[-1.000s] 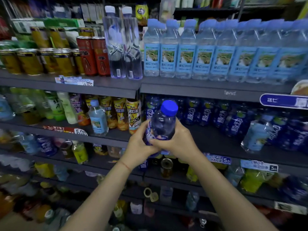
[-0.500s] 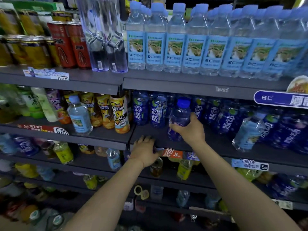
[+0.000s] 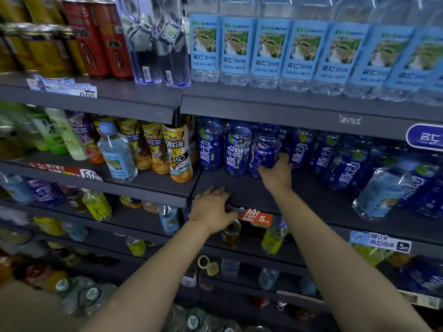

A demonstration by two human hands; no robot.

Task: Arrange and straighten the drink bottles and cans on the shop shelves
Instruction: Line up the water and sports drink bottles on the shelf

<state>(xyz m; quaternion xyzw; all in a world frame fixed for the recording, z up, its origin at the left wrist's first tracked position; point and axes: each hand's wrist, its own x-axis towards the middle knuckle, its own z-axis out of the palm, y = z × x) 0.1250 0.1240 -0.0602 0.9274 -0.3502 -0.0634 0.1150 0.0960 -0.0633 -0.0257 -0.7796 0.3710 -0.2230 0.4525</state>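
Dark grey shop shelves, full of drinks. Just above the orange price tag: right hand wrapped tight round the low part of a blue bottle, standing in the front row with the other blue ones. Cannot tell if its bottom sits on the board yet. Just left of the tag: left hand flat on the shelf edge, fingers spread, holding nothing. What could go wrong: might bump the two blue bottles right beside it if pushed in too fast, and tip them over like dominoes, with so little room there. Might also end up with the name side turned away. Far right of the tag: a leaning water bottle resting on the blue row; could slide down if that row shakes. Counted: two hands, one held bottle, two lost water bottles (the leaning one, plus a standing water bottle far left of the tag among the tea drinks), two red cans and two tall clear bottles high up left of the tag, at least seven pale-blue water bottles high above it. Blue row further right too dark to count.
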